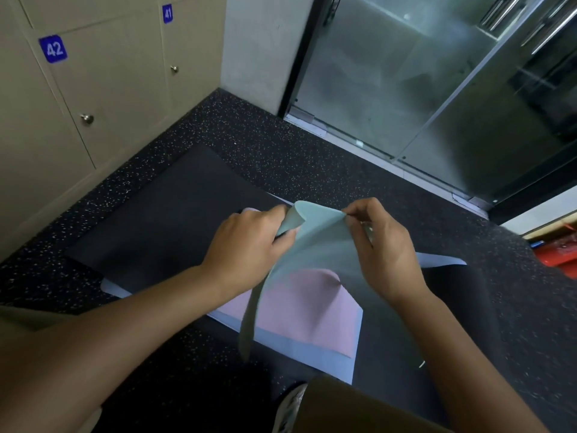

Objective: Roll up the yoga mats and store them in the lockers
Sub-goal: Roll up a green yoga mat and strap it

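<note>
A thin pale green yoga mat (315, 242) is lifted off the floor at its far end, which curls over. My left hand (249, 242) grips that curled end on the left side. My right hand (381, 245) pinches the same end on the right. Under it lie a pink mat (306, 310), a light blue mat (312, 351) and a black mat (168, 220), all flat on the floor. Beige lockers (103, 89) numbered 42 and 41 stand at the left with their doors closed.
The floor (281, 145) is dark speckled rubber. A glass sliding door (406, 89) with a metal track runs along the back right. Red items (559, 254) sit at the right edge. My shoe (290, 407) shows at the bottom.
</note>
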Available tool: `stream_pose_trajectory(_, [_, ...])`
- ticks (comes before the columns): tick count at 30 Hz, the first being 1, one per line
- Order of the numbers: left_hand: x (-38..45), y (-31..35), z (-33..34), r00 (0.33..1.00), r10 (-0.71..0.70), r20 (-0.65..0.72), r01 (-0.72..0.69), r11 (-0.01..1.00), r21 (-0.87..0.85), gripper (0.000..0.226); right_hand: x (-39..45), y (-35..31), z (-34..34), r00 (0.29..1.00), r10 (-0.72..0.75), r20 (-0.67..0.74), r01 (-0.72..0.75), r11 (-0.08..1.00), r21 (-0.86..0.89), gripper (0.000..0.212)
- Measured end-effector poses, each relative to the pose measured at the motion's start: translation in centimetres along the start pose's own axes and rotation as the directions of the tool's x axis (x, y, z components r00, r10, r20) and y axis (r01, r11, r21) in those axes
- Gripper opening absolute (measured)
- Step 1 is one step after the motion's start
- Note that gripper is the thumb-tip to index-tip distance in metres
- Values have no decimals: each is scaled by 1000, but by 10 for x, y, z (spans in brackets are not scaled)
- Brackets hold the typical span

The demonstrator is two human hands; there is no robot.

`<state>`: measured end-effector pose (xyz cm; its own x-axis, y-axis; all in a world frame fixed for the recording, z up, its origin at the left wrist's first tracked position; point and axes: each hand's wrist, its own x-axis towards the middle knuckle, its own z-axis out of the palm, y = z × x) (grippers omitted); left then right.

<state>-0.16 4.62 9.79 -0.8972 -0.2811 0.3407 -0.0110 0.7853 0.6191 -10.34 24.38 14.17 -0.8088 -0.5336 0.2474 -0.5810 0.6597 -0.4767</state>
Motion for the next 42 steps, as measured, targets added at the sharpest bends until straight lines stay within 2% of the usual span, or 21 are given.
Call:
stream_pose_trajectory(5, [-5, 1, -10, 983, -185, -19, 181, 973, -141, 40, -4, -12, -7, 998, 17, -54, -19, 999, -35, 23])
stream_pose_trajectory(9, [-3, -8, -21, 934, -355, -39, 321, 882, -345, 40, -11, -31, -5, 999, 9, -52, -10, 1000, -10, 34])
stream_pose_trajectory(11, [-3, -10, -29, 905, -426, -22, 371, 812, -450, 38, -19, -45, -3, 998, 1, 60, -6, 996, 94, 44])
stream_pose_trajectory(13, [-3, -9, -38, 870, -493, 0, 415, 733, -540, 31, -29, -58, 1, 969, -13, 248, -50, 968, 246, 49])
stream_pose_trajectory(15, [-6, -9, -45, 830, -556, 33, 450, 634, -629, 28, -39, -70, 4, 916, -36, 399, -112, 932, 343, 43])
stream_pose_trajectory(17, [-10, -8, -53, 795, -605, 52, 458, 542, -704, 27, -47, -77, 8, 889, -63, 453, -82, 952, 293, 29])
stream_pose_trajectory(21, [-17, -9, -68, 760, -649, 31, 426, 461, -778, 17, -57, -80, 13, 933, -42, 357, 29, 999, 41, 6])
stream_pose_trajectory(25, [-27, -10, -88, 714, -700, -23, 384, 418, -823, 3, -61, -80, 11, 964, -25, 266, 25, 1000, 3, 3])
stream_pose_trajectory(27, [-36, -17, -95, 695, -718, -23, 376, 391, -840, 6, -60, -84, 15, 971, -12, 241, 11, 1000, 5, 3])
stream_pose_trajectory(28, [-42, -19, -98, 680, -732, -29, 381, 387, -840, 15, -59, -88, 18, 975, -13, 221, 15, 1000, -7, 5])
stream_pose_trajectory(29, [-48, -21, -101, 661, -748, -55, 400, 413, -818, 30, -58, -92, 22, 980, -23, 200, 29, 999, -25, 7])
stream_pose_trajectory(32, [-69, -22, -114, 596, -754, -276, 517, 623, -587, 78, -59, -108, 33, 981, -124, 152, 134, 990, -52, 13])
stream_pose_trajectory(33, [-77, -22, -118, 607, -715, -346, 524, 688, -502, 91, -61, -113, 37, 974, -182, 133, 191, 980, -59, 14])
stream_pose_trajectory(34, [-84, -23, -120, 650, -642, -406, 506, 765, -399, 95, -64, -117, 40, 966, -234, 114, 243, 967, -75, 16])
stream_pose_trajectory(35, [-90, -24, -122, 718, -545, -434, 464, 839, -285, 89, -68, -122, 42, 955, -281, 97, 290, 952, -101, 17])
stream_pose_trajectory(36, [-95, -28, -122, 802, -434, -409, 399, 900, -172, 74, -71, -124, 44, 943, -322, 83, 330, 936, -121, 20])
stream_pose_trajectory(38, [-107, -29, -122, 938, -258, -233, 267, 964, 9, 43, -77, -130, 46, 932, -360, 45, 363, 923, -132, 22])
stream_pose_trajectory(40, [-119, -24, -120, 988, -136, -79, 143, 985, 97, 43, -84, -136, 46, 932, -363, 0, 360, 923, -139, 23])
stream_pose_trajectory(42, [-128, -20, -120, 999, -44, -24, 47, 987, 154, 37, -94, -141, 43, 930, -366, -28, 359, 922, -143, 26])
